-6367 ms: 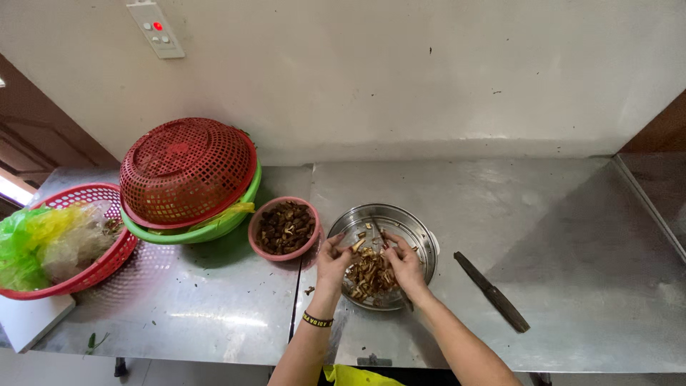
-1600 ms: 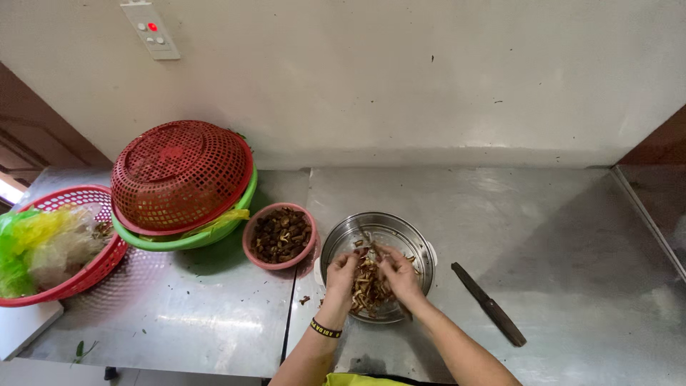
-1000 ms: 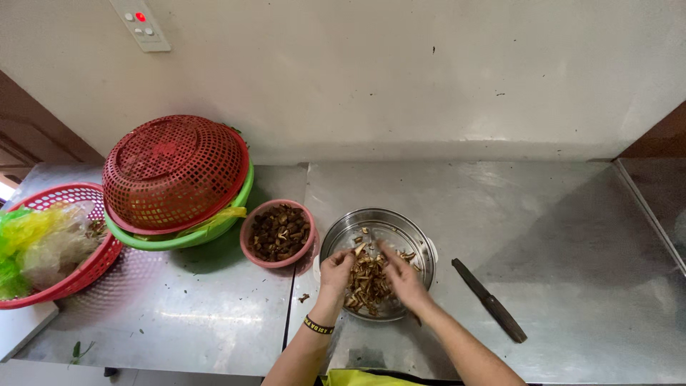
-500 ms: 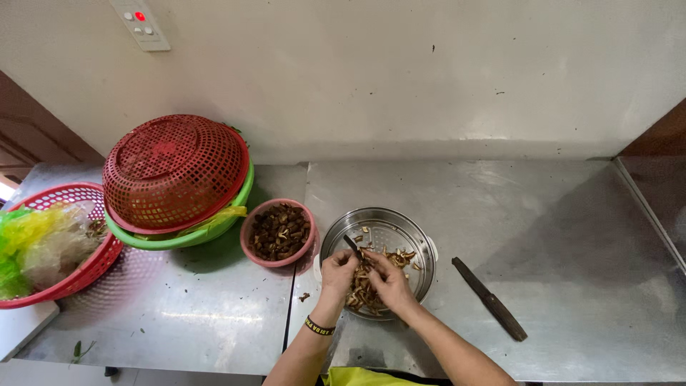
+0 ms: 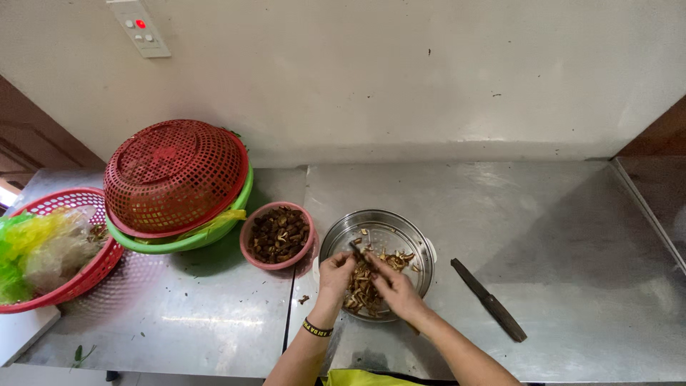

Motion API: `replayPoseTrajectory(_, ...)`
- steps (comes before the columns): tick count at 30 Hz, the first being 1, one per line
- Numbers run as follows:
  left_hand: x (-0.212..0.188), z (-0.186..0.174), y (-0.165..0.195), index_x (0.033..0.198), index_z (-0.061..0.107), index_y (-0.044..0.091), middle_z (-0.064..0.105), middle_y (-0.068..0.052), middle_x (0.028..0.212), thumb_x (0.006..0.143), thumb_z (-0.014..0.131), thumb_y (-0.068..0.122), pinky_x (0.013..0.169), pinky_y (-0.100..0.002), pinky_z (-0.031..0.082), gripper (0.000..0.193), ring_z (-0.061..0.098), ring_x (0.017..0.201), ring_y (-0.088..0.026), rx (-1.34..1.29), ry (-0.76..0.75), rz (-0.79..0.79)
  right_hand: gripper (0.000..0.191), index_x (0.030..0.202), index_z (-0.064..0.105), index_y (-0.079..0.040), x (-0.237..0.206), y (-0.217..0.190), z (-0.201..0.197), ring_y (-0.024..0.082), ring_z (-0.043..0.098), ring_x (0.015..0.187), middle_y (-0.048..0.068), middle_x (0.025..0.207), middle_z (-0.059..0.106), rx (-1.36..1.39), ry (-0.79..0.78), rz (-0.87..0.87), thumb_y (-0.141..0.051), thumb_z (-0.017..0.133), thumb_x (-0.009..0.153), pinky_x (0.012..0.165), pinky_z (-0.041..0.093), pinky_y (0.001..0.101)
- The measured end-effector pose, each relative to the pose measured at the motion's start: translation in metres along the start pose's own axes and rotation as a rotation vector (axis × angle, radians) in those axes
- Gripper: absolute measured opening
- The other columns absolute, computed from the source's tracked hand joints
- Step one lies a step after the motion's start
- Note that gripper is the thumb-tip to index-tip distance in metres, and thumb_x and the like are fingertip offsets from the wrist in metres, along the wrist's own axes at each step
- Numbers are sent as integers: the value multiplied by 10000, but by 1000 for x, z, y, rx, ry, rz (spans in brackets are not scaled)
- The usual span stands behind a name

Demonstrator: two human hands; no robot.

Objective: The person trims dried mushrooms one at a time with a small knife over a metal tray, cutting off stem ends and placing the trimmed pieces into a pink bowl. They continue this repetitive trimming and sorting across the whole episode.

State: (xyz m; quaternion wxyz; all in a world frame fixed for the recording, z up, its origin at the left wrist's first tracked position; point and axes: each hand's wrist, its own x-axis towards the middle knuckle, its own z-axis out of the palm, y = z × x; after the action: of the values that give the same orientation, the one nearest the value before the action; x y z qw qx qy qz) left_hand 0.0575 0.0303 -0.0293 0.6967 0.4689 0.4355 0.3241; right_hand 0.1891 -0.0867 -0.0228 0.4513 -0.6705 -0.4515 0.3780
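Both the left hand [image 5: 334, 271] and the right hand [image 5: 395, 289] pinch brown bits in the metal bowl [image 5: 400, 232]. The pink bowl [image 5: 251, 227] is nearly full of dark pieces, but a big pile is left to sort.

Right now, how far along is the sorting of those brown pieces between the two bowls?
Looks partly done: the small pink bowl is nearly full of dark brown pieces. In hand: the left hand and right hand are both working in the pile of tan strips in the round steel bowl. Left: that pile still covers much of the steel bowl. The dark-handled knife lies untouched on the steel counter.
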Motion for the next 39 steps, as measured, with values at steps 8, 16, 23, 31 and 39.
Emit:
replayPoseTrajectory(8,-8,9,3,895,716,-51,671,-28,753,894,621,44,548,-244,458,135,573,613,-93,-32,-60,5,511,1511,501,-174,0,-3,-3,177,608,976,106,1150,654,65,28,-164,-122,584,1010,795,507,343)
replayPoseTrajectory(16,-19,14,4,1002,761,-15,748,-47,830,911,703,137,666,-273,517,186,654,739,-124,252,30,288,467,1486,534,-200,12,8,-37,106,429,451,-3,639,523,437,55,347,-234,505,1021,403,370,270)
replayPoseTrajectory(23,-38,22,13,1110,701,70,746,-163,1015,889,709,132,827,-445,536,229,698,962,-379,830,28,392,480,1490,526,-114,6,9,-33,106,492,525,1,683,550,263,11,355,-242,494,1029,478,404,278)
replayPoseTrajectory(31,-6,-33,52,964,725,100,669,-159,1003,796,682,79,838,-491,498,174,620,969,-377,1142,295,645,533,1540,410,-265,1,7,-29,116,507,528,17,666,555,73,-45,381,-273,464,1010,479,455,300)
replayPoseTrajectory(39,20,-125,106,1003,721,142,641,-120,1115,856,654,165,935,-514,484,163,603,1088,-349,1622,309,325,316,1329,545,-154,5,26,-34,120,484,533,28,725,576,511,-55,550,-278,461,1050,457,406,286)
